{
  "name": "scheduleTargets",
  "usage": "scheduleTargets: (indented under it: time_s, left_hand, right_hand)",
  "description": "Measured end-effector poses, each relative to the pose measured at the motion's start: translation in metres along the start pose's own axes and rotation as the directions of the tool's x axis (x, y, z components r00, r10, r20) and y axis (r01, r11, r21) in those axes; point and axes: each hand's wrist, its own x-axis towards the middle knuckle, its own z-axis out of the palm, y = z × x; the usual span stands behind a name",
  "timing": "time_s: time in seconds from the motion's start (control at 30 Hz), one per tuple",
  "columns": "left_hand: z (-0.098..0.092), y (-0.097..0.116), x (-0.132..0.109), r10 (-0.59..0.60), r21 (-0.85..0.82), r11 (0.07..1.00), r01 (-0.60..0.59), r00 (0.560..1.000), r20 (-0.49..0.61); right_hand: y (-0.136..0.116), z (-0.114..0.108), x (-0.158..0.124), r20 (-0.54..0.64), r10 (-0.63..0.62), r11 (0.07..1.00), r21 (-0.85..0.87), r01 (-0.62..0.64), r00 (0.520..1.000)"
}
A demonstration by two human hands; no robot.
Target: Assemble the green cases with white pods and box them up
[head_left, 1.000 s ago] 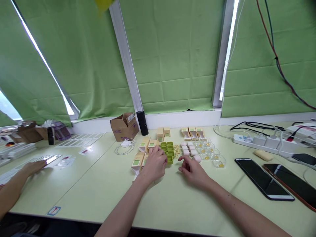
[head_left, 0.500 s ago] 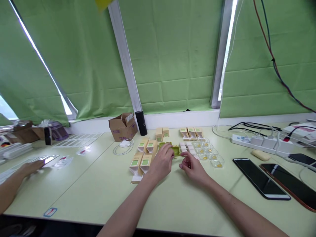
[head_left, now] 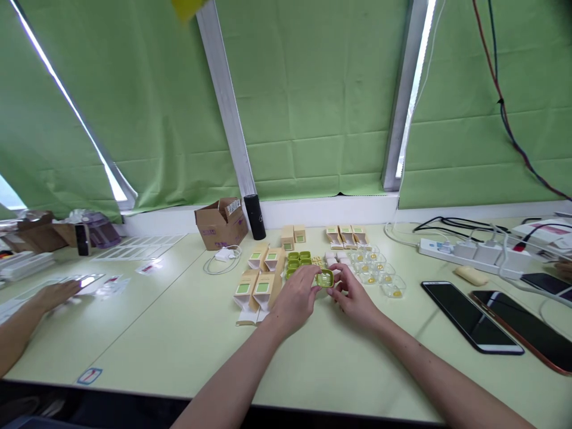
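Observation:
A small green tray (head_left: 325, 277) is held between my two hands just above the table. My left hand (head_left: 295, 298) pinches its left edge and my right hand (head_left: 355, 297) holds its right edge with curled fingers. Behind them lie more green trays (head_left: 298, 260) in a block, small pink pieces (head_left: 334, 257), and clear round cups with yellow centres (head_left: 379, 271). Tan cartons with green labels (head_left: 254, 287) stand to the left of my left hand, and more cartons (head_left: 346, 234) sit near the window sill.
Two dark phones (head_left: 471, 316) lie at the right, behind them a white power strip (head_left: 465, 253) with cables. A cardboard box (head_left: 220, 223) and black cylinder (head_left: 253, 216) stand by the sill. Another person's hand (head_left: 56, 293) rests on flat packets at the far left.
My left hand took a green tray out of the block and brought it toward the middle. My right hand came in and took hold of its other side.

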Motion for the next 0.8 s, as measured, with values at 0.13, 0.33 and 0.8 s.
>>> scheduleTargets:
  time_s: [0.13, 0.33, 0.8]
  left_hand:
    - [0.002, -0.002, -0.003, -0.065, -0.070, 0.996, 0.062, 0.997, -0.034]
    - [0.001, 0.001, -0.003, -0.135, -0.192, 0.973, 0.126, 0.990, -0.034]
    - [0.001, 0.008, 0.001, -0.229, -0.456, 0.871, 0.181, 0.972, -0.053]
  right_hand:
    - [-0.002, 0.000, -0.001, 0.005, 0.019, 1.000, 0.008, -0.019, 1.000]
    - [-0.007, -0.001, -0.002, -0.012, 0.010, 0.997, 0.070, -0.010, 1.000]
    - [-0.016, -0.002, -0.001, -0.039, -0.011, 0.976, 0.215, 0.019, 0.999]
